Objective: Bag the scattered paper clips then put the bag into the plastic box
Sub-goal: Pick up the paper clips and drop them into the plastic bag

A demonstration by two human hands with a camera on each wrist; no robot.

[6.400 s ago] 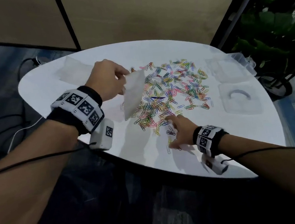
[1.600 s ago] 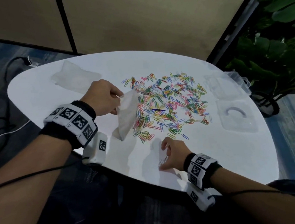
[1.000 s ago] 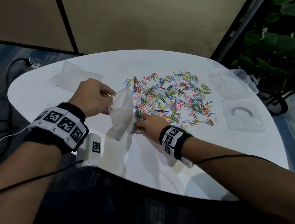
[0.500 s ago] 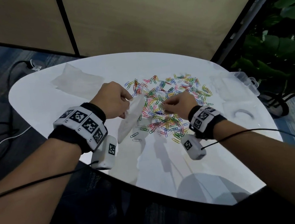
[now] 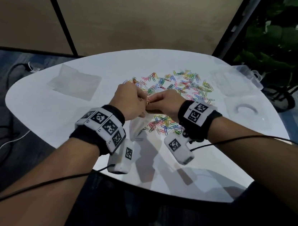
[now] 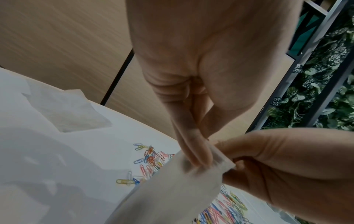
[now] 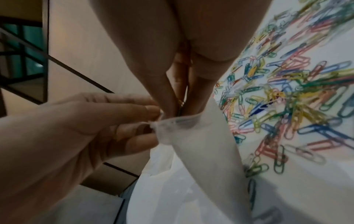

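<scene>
Both hands meet over the near edge of the paper clips [image 5: 177, 88], right at the mouth of the clear bag [image 6: 172, 189]. Left hand [image 5: 130, 102] pinches one lip of the bag's opening between thumb and fingers, and the bag hangs down from that grip toward the white bench [image 5: 54, 113]. Right hand [image 5: 164, 103] is in tight against it, fingertips bunched together and pointing down into the opening; the right wrist view shows them pressed close with something thin and metallic between them, though I cannot tell for sure that it is a clip. So the left is holding the bag, the right is narrow, pinched at the bag's mouth.

The clips lie spread in a colourful heap just beyond and under the hands, some showing below the right wrist. The plastic box [image 5: 240, 81] sits open at the far right of the bench, well apart from the hands, with its clear lid [image 5: 247, 112] lying nearer beside it. A spare stack of clear bags [image 5: 75, 82] lies at the far left.

Compared with half a second ago, the right hand has come across from the pile to touch the left hand at the bag, and the bag now hangs steeper, mostly hidden beneath the two hands.
</scene>
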